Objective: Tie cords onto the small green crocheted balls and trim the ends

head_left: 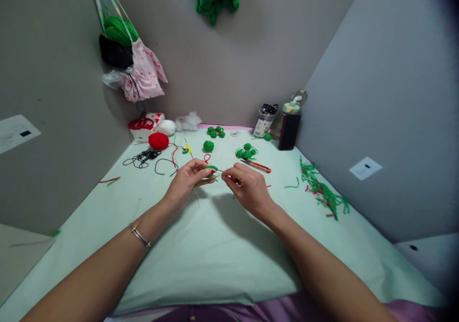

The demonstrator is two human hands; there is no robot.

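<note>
My left hand (188,178) is closed on a small green and red crochet piece (212,170), pinched between thumb and fingers. A pale thread hangs below this hand. My right hand (247,183) is just to the right, thumb and fingers pinched on a thin dark strand or needle (220,171) that reaches to the piece; which of the two cannot be made out. A short dark end shows beneath the right hand. Beyond the hands lie a yellow-handled crochet hook (188,147), a green yarn ball (208,146) and an orange craft knife (256,165).
Red yarn (158,141) and tangled black yarn (143,158) lie at the left. Small green balls (246,152) sit behind the knife. Green and red yarn scraps (324,190) line the right edge. A pen cup (264,123) and a dark box (289,130) stand at the back.
</note>
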